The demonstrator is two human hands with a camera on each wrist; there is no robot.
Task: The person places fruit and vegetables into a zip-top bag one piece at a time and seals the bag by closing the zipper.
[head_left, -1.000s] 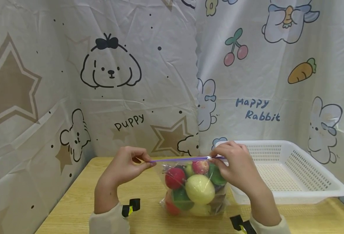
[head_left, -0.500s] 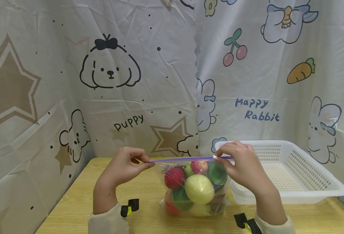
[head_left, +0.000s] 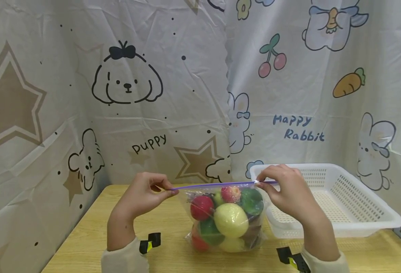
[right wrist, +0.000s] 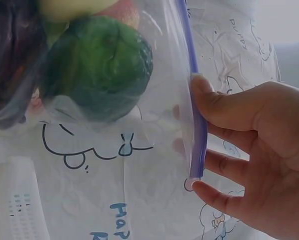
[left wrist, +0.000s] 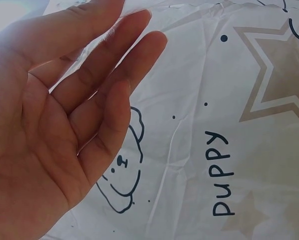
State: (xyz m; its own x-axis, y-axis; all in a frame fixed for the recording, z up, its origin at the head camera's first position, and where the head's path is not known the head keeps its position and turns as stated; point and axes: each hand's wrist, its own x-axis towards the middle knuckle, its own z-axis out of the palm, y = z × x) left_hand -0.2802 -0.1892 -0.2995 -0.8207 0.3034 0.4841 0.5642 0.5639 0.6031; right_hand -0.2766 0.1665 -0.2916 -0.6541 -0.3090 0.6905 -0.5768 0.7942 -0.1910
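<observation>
A clear zip bag (head_left: 185,196) of fruit and vegetable shapes stands on the table in the head view, its purple zip strip (head_left: 214,185) stretched level along the top. My left hand (head_left: 147,194) pinches the strip's left end between thumb and fingers; that pinch lies outside the left wrist view. Toward the right end, my right hand (head_left: 287,194) pinches the strip at the small white slider (head_left: 256,182). Through the film show a pale yellow round fruit (head_left: 231,220), a red one (head_left: 202,207) and a dark green one (right wrist: 102,67).
Behind and right of the bag, a white perforated plastic basket (head_left: 367,230) stands on the wooden table (head_left: 166,242). A printed cloth (head_left: 193,76) hangs around the back and sides.
My right hand has moved to the right along the zip strip, and the white slider with it. The left hand keeps its pinch, and the bag stays in place.
</observation>
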